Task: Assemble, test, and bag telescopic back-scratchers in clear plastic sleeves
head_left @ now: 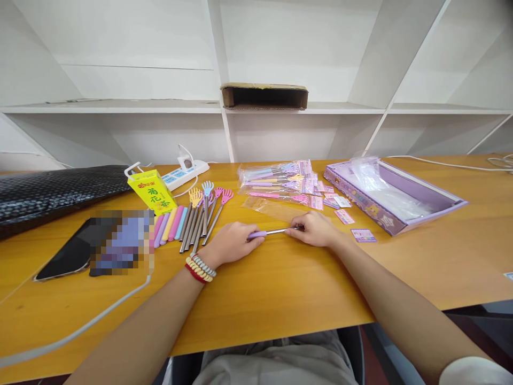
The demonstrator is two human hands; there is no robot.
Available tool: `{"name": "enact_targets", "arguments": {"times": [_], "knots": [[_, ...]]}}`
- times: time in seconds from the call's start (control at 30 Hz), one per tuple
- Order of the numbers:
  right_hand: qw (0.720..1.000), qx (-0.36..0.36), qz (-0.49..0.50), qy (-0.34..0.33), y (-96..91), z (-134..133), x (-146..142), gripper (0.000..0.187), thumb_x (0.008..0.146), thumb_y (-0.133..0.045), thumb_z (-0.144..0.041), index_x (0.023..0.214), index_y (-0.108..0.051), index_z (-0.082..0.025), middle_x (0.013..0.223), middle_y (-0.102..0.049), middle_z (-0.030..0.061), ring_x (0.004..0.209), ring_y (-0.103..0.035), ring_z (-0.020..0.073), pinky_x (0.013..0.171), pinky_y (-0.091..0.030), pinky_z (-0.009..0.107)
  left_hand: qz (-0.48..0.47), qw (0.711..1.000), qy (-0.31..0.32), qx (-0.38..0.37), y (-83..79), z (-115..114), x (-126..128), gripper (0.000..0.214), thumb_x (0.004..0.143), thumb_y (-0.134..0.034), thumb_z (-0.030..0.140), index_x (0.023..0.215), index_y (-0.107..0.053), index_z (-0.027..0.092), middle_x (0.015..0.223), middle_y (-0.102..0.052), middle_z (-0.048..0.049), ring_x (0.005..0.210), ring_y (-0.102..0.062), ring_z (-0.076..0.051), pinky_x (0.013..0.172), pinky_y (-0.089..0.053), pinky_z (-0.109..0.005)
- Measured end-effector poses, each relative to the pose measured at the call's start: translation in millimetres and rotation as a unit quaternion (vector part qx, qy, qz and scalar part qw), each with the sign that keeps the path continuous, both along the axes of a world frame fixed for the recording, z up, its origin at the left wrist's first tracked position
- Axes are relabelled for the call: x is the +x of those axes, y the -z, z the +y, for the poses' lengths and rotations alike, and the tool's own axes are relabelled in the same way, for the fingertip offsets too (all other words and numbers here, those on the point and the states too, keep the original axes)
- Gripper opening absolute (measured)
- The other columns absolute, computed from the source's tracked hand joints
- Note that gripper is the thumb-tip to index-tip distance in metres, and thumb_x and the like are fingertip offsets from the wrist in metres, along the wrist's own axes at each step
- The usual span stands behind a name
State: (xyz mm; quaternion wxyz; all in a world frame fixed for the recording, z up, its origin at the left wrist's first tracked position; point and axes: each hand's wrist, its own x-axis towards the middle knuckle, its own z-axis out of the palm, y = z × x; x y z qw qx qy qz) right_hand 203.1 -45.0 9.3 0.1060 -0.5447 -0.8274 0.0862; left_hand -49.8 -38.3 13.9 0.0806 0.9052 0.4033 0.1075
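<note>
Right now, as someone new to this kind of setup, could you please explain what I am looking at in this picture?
There is no machine here, only a person's two bare hands, seen in one picture from a camera worn on the head, looking forward and down. The left hand grips the purple end of a metal rod, and the right hand holds its other end. On the wooden table, left of the hands, are coloured tubes, claw-headed metal sticks and a yellow carton. Beyond the hands are clear packets of similar sticks; to the right, small cards and an open purple box holding clear plastic.
</note>
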Motion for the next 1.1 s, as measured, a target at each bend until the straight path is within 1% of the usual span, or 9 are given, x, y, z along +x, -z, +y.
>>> {"name": "enact_targets", "arguments": {"times": [0.23,0.53,0.97,1.1], "knots": [[1.000,-0.006,0.006,-0.015,-1.1,0.3,-0.3,0.034,0.085,-0.046,-0.048,0.084,-0.068,-0.023,0.077,-0.068,0.0021,0.069,-0.058,0.0138,0.058,-0.032,0.023,-0.004,1.000,0.002,-0.011,-1.7,-0.4,0.1,0.039,0.086,-0.037,0.049,0.086,-0.062,0.020,0.076,-0.064,-0.0052,0.070,-0.058,-0.016,0.065,-0.039,-0.026],[0.999,0.003,0.020,-0.028,-0.5,0.5,0.6,0.032,0.084,-0.047,-0.047,0.083,-0.068,-0.022,0.077,-0.068,0.0011,0.068,-0.058,0.0132,0.058,-0.032,0.023,-0.001,1.000,0.006,-0.015,-1.2,0.1,-0.7,0.038,0.087,-0.036,0.047,0.087,-0.062,0.020,0.077,-0.063,-0.0050,0.070,-0.058,-0.016,0.065,-0.038,-0.026],[1.000,-0.003,0.001,-0.005,-1.8,-0.3,0.1,0.033,0.083,-0.047,-0.050,0.084,-0.068,-0.025,0.079,-0.068,0.0011,0.073,-0.059,0.0143,0.056,-0.031,0.024,0.001,1.000,0.000,-0.009,-2.6,-0.6,0.0,0.038,0.086,-0.038,0.049,0.089,-0.063,0.021,0.078,-0.064,-0.0051,0.072,-0.059,-0.017,0.067,-0.040,-0.027],[1.000,-0.003,0.000,0.001,-0.4,-0.2,0.2,0.033,0.083,-0.047,-0.051,0.085,-0.068,-0.026,0.078,-0.068,0.0007,0.073,-0.059,0.0147,0.056,-0.030,0.024,0.016,1.000,-0.010,0.006,0.2,-2.8,2.3,0.040,0.087,-0.034,0.051,0.089,-0.061,0.021,0.081,-0.065,-0.0046,0.074,-0.060,-0.017,0.066,-0.040,-0.027]]}}
